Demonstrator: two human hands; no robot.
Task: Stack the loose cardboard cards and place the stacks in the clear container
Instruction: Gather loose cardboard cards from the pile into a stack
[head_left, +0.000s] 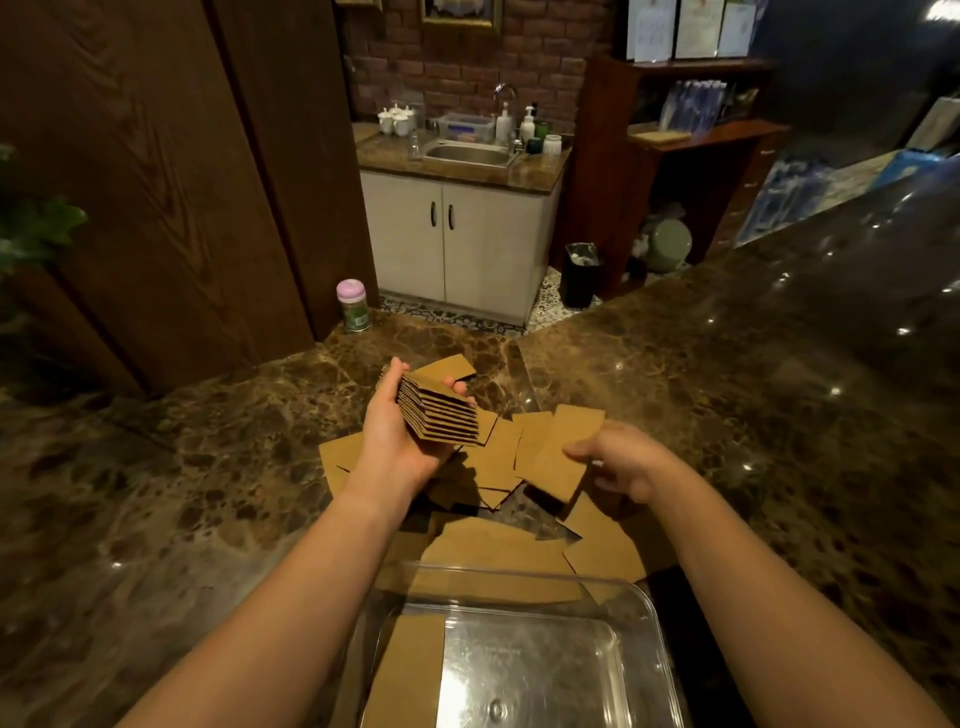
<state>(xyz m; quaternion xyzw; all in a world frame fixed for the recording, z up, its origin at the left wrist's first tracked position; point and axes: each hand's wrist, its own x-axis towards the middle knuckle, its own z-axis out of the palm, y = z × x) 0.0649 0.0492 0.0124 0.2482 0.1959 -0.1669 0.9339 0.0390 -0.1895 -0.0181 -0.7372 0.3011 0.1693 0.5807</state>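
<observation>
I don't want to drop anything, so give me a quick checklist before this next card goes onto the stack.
1. Left hand grips the stack firmly: ok.
2. Stack edges squared up: not ok, cards fan out.
3. Right hand has one card pinched: ok, though whether only one, cannot tell.
4. Loose cards left on the counter: not ok, many remain.
5. Clear container within reach with room: ok.

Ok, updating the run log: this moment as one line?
left hand: holds card stack | right hand: lifting card | clear container: some cards inside
</observation>
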